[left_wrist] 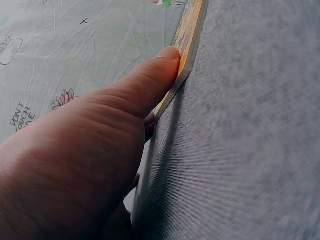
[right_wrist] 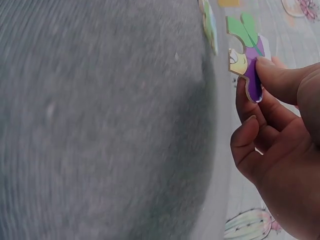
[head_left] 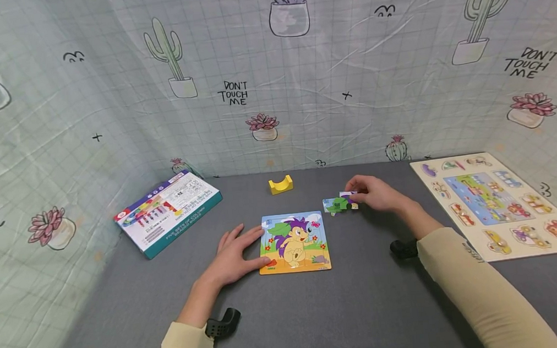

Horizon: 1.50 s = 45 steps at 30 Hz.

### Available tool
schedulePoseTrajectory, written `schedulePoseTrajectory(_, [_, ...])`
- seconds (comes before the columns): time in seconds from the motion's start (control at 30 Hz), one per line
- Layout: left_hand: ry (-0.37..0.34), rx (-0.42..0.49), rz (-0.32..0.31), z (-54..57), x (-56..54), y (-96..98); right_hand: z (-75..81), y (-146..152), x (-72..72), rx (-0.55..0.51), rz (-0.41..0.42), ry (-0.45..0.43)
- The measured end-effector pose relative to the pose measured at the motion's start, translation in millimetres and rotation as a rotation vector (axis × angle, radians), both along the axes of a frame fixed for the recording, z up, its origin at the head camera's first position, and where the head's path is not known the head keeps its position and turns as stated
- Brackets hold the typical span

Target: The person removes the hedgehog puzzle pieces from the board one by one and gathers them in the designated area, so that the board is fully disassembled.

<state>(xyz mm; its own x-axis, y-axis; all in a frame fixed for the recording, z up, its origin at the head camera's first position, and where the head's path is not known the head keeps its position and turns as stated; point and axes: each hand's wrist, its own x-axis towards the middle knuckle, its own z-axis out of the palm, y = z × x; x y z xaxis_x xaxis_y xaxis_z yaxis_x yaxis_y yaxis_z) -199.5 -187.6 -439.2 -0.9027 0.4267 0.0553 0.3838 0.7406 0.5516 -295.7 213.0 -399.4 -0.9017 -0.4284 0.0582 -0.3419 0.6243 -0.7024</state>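
Observation:
A hedgehog jigsaw puzzle (head_left: 293, 243) in a square tray lies flat on the grey table. My left hand (head_left: 235, 259) rests along its left side, fingers extended, with the thumb (left_wrist: 162, 65) on the tray's near left corner. Back and to the right of the puzzle, my right hand (head_left: 373, 193) pinches a jigsaw piece (right_wrist: 251, 60) between thumb and fingers. This piece is purple, green and yellow and is tilted up off the table. Another piece, green and blue (head_left: 330, 207), lies just left of it and partly overlaps it in the head view.
A boxed toy set (head_left: 168, 211) lies at the back left. A yellow arched block (head_left: 280, 185) stands behind the puzzle. On the right is a large wooden puzzle board (head_left: 505, 204) with pictured pieces. A patterned cloth (head_left: 300, 83) hangs behind the table.

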Motion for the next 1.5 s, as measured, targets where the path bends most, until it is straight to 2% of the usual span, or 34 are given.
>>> schedulePoseTrajectory(0.37, [-0.005, 0.003, 0.003, 0.5, 0.5, 0.0, -4.1, 11.4, -3.3, 0.027, -0.021, -0.025])
schedulePoseTrajectory(0.73, [0.0, -0.001, -0.002, -0.1, 0.5, 1.5, -12.1, 9.0, -2.2, 0.081, -0.059, -0.017])
schedulePoseTrajectory(1.5, [0.009, -0.007, 0.006, -0.9, 0.5, 0.7, -11.9, 13.6, 0.9, 0.131, 0.014, -0.012])
